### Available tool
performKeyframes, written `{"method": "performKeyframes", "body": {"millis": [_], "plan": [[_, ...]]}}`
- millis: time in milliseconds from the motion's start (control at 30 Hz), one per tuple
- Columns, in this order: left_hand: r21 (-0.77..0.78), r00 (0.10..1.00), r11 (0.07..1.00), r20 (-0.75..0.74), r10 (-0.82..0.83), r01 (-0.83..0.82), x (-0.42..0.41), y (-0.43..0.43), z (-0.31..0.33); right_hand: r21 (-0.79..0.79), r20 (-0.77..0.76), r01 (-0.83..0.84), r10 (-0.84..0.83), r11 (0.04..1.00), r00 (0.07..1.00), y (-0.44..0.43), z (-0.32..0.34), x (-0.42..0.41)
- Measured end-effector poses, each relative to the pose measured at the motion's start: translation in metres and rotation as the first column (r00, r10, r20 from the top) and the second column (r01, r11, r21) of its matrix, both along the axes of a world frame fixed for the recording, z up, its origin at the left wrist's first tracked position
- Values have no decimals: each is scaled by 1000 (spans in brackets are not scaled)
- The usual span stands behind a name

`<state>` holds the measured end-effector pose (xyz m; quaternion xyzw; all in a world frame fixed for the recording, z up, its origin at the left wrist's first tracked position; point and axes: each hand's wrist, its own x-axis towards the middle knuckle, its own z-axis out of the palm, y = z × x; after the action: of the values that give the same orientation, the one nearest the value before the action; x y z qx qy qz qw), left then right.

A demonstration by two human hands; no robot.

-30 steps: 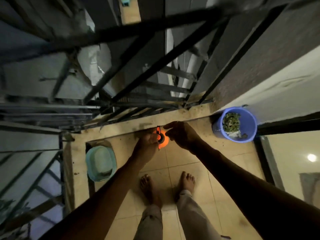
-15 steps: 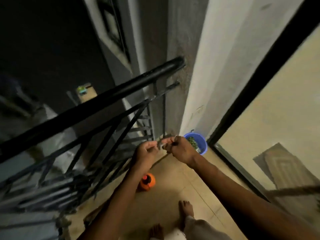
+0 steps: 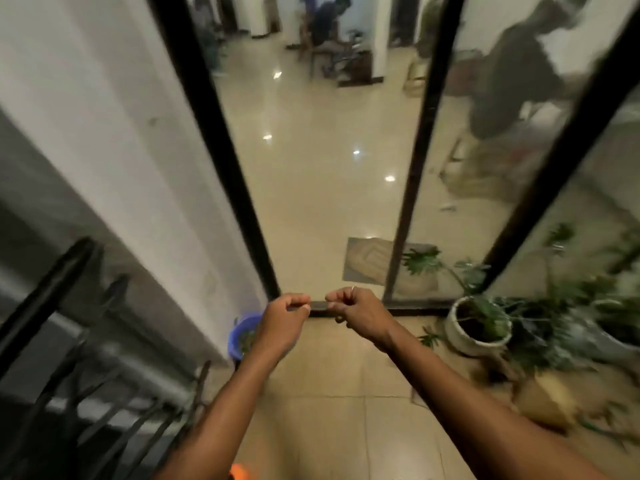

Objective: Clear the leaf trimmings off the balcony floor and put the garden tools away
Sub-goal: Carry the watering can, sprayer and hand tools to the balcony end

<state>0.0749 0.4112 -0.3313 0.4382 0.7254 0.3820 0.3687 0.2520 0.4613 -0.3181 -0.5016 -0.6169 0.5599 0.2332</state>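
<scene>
- Left hand (image 3: 282,318): raised over the balcony floor (image 3: 346,393), fingers curled, thumb against forefinger. Whether anything thin is pinched there I cannot tell; the view is blurred.
- Right hand (image 3: 362,315): just beside the left and apart from it, fingers likewise curled. Contents, if any, not discernible.
- Blue bucket (image 3: 233,342): on the floor by the wall, below my left wrist, with green leaf trimmings (image 3: 247,337) inside.
- Orange tool (image 3: 240,472): on the floor at the bottom edge of view, only partly seen.
- White pot (image 3: 464,341): with its plant, to the right by the glass door (image 3: 329,168). Green scraps near it are too blurred to class as trimmings or foliage.
- Step in hand, by my judgement: trimmings mostly collected, tools not yet put away.
- Next move calls for: bending to the orange tool, a firm grip on it, then checking the floor beside the pots.
</scene>
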Motion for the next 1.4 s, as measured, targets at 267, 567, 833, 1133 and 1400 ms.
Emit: {"method": "performKeyframes", "body": {"millis": [267,567,833,1133,1400], "plan": [[34,897,899,-100,-431,436,201,32,22,27,3,433,-433,901,901,-31,12,215],[47,769,768,-33,-638,639,425,-6,18,50,73,622,-623,782,778,-106,9,432],[-35,639,638,25,-769,769,576,-42,-5,-55,116,741,-733,669,670,-169,-10,569],[-130,560,550,61,-826,825,662,-12,-48,-134,181,748,-726,650,663,-146,-56,632],[-348,552,488,109,-827,800,715,84,-159,-291,278,756,-704,586,653,-54,-181,694]]}}
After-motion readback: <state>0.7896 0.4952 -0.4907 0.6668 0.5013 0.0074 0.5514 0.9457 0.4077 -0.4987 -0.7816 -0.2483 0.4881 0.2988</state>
